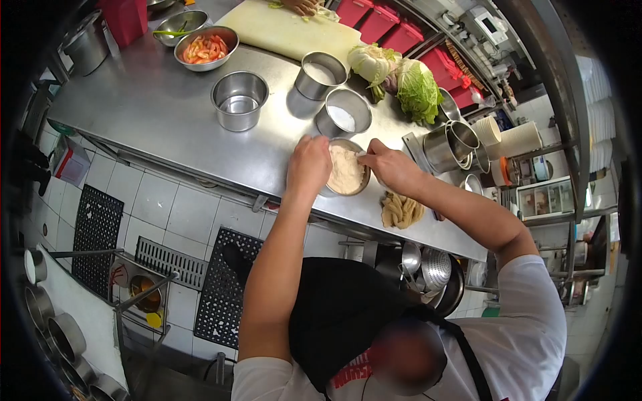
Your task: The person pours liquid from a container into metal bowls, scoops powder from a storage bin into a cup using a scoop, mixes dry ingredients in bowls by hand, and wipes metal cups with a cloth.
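A round metal container filled with pale beige powder stands near the front edge of the steel counter. My left hand is closed at its left rim, with the fingers partly hidden. On the opposite side, my right hand pinches the rim with its fingertips. Just behind is a metal pot with white powder or grains in it, and beyond that another metal pot with white contents. A limp yellowish-beige heap, of a kind I cannot make out, lies below my right forearm.
A deep metal pot stands to the left on the counter. Farther back are a bowl of cut tomatoes and a white cutting board, where another person's hand rests. Leafy cabbages and stacked pots stand right.
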A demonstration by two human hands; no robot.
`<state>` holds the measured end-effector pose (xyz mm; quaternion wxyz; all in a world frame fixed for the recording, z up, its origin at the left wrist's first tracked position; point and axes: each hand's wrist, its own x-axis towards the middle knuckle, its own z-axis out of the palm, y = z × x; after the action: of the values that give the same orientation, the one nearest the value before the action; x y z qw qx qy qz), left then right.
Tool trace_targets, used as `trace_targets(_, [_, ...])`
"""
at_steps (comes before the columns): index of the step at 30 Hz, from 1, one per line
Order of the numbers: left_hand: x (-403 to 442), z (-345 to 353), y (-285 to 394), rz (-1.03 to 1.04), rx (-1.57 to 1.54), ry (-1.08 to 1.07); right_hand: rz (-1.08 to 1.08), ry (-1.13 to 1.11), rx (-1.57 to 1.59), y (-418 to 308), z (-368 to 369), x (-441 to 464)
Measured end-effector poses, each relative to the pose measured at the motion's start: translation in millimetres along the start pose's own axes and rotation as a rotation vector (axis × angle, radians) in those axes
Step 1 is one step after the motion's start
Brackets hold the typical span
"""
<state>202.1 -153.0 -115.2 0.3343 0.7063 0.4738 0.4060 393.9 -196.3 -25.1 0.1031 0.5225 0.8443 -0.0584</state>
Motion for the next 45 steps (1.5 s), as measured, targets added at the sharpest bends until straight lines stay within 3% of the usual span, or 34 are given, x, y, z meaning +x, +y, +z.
trace_targets(1, [-4.2,-0.6,4.2,-0.080,0.045,-0.002,-0.020,-0.019,-0.023,2.2,-3.7,3.3])
trace_targets(5, [18.4,-11.0,2.8,0.160,0.012,-0.114,-0.099,-0.083,-0.092,0.9,-15.1,17.2])
trace_targets(8, [29.0,2.2,-7.0,0.172,-0.001,-0.217,-0.077,-0.103,-0.112,4.1,-18.5,14.4])
trace_targets(14, [-9.1,13.9,0.6,0.021,-0.023,0.101,0.079,0.003,0.064,4.8,5.1,-11.2])
trace_targets(17, [-6.6,-3.6,6.0,0.020,0.083,-0.059,0.067,-0.013,0.074,4.9,0.6,-4.2])
trace_targets(18, [2.0,-6.3,4.8,0.145,0.032,-0.015,0.009,-0.005,0.062,5.2,-6.7,0.5])
trace_targets(21, [24.5,1.6,-7.3,0.185,-0.084,-0.216,-0.035,-0.039,0.025,13.7,-5.6,12.8])
trace_targets(27, [-15.9,14.9,1.9,0.033,-0.044,0.153,0.136,0.049,0.180,3.4,7.7,-12.1])
trace_targets(28, [-22.0,11.0,7.7,-0.028,-0.040,0.118,0.142,0.069,0.209,3.3,9.9,-11.8])
trace_targets(31, [-5.9,-6.1,3.0,0.052,0.036,-0.024,0.127,0.065,0.183,4.0,7.3,-5.5])
trace_targets(32, [8.0,-4.3,-4.4,0.181,-0.043,-0.010,0.093,0.063,0.165,5.5,4.5,0.4])
trace_targets(35, [24.2,-3.9,-7.8,0.178,-0.096,-0.259,0.090,0.045,0.146,8.5,-1.2,5.3])
trace_targets(38, [5.9,7.8,-3.1,0.081,-0.090,-0.053,0.183,0.053,0.184,-0.8,3.5,-5.8])
trace_targets(41, [-16.3,10.1,13.0,-0.065,0.013,0.021,0.256,0.086,0.214,-6.2,9.4,-15.9])
trace_targets(42, [-15.6,5.9,13.8,-0.103,0.015,-0.053,0.252,0.080,0.206,-4.3,8.0,-13.6])
trace_targets(45, [18.7,-0.5,-2.3,0.212,-0.070,-0.128,0.169,0.035,0.152,0.9,5.1,-4.0])
